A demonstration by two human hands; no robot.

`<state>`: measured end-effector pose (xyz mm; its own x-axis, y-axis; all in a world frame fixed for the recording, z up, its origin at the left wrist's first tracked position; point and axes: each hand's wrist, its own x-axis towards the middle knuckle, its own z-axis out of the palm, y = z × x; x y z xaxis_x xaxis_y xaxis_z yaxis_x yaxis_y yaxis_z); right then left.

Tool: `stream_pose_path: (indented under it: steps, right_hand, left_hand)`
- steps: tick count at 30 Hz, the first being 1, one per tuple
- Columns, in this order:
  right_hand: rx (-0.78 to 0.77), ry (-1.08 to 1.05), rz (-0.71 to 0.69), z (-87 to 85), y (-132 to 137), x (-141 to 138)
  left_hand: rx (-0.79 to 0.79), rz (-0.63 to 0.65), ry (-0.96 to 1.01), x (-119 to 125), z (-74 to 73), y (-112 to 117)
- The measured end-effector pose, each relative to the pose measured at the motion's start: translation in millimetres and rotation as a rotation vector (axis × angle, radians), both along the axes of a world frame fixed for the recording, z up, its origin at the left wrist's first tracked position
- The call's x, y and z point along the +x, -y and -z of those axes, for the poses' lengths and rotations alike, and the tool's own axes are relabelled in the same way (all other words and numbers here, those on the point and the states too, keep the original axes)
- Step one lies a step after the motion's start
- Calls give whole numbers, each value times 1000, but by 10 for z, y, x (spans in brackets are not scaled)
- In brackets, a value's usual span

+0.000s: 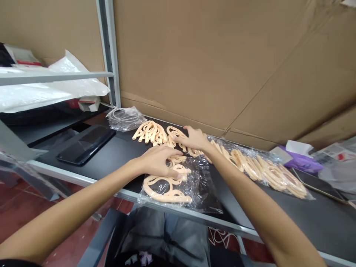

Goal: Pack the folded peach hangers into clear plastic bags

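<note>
In front of me a clear plastic bag lies near the table's front edge with peach folding hangers in it. My left hand rests over the bag's far side, thumb and fingers spread apart across the hangers. My right hand reaches past it to a loose peach hanger at the back, its fingers apart and the thumb side touching or just above the hanger. Left of that lies a fanned pile of loose hangers. Some pieces under my right hand are partly hidden.
Bagged hangers lie in a row on the right, beside a purple tissue pack and a dark flat device. On the left are a black phone-like device and a bagged white cable. A metal post and cardboard wall stand behind.
</note>
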<state>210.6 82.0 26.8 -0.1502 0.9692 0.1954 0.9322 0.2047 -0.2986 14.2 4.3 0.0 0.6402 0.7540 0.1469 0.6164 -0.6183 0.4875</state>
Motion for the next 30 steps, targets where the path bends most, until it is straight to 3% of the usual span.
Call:
stream_pose_path:
  steps: [6,11,15,21,25,30]
  right_hand:
    - [-36,118,29,107,-78,-154]
    - [-4,73,24,11,-40,-68]
    - [3,-29,-5,-115,81,155]
    - [15,-255,19,-292,751,947]
    - [-61,-255,-50,-279,1317,1514]
    - [-108,-219,-144,-121,1708,1718]
  left_hand:
    - [-1,5,-7,11,9,-7]
    - [6,8,-21,13,22,-18]
    - [13,29,-18,5,4,-15]
    - [-4,43,-36,-9,-49,-6]
    - [-6,28,-35,-9,-35,-26]
    - [-22,16,-27,-14,-30,-38]
